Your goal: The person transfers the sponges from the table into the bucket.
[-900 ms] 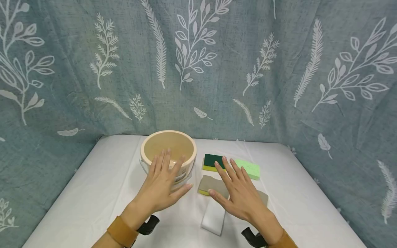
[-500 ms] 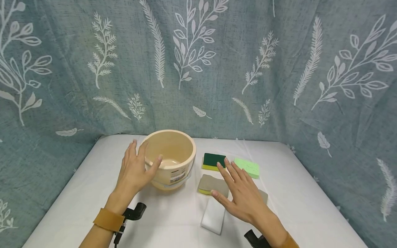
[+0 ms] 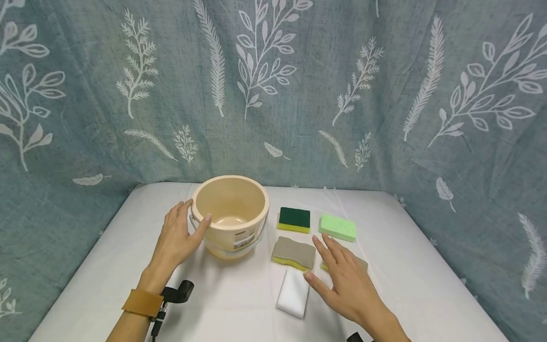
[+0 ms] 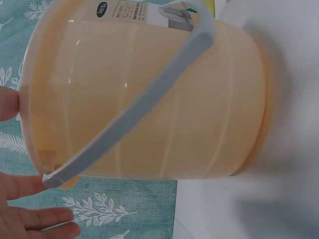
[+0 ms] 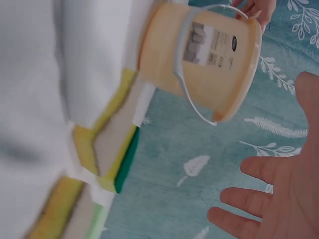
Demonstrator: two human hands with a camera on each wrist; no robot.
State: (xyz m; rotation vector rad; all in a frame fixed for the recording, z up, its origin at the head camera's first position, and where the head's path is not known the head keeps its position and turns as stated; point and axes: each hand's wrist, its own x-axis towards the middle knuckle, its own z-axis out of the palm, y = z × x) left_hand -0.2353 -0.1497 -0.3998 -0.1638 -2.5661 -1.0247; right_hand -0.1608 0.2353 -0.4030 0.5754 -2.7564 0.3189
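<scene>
My left hand (image 3: 175,240) is at the left side of a cream bucket (image 3: 222,237). In the left wrist view its thumb (image 4: 9,103) touches the rim, and its straight index finger (image 4: 25,185) meets the end of the grey bail handle (image 4: 134,109). The bucket stands upright, and nothing shows inside. My right hand (image 3: 348,287) hovers with spread fingers over the sponges, holding nothing. Near it lie a grey-and-yellow sponge (image 3: 295,251), a second such sponge (image 3: 362,264) partly hidden by the fingers, and a white block (image 3: 293,294).
Behind these lie a dark green and yellow scouring sponge (image 3: 294,218) and a light green sponge (image 3: 337,228). A white cloth covers the table (image 3: 231,304). A blue-green leaf-patterned curtain (image 3: 307,114) closes off the back and both sides.
My left hand has moved left from in front of the bucket to its left rim and touches it there. The right hand has shifted slightly right and down.
</scene>
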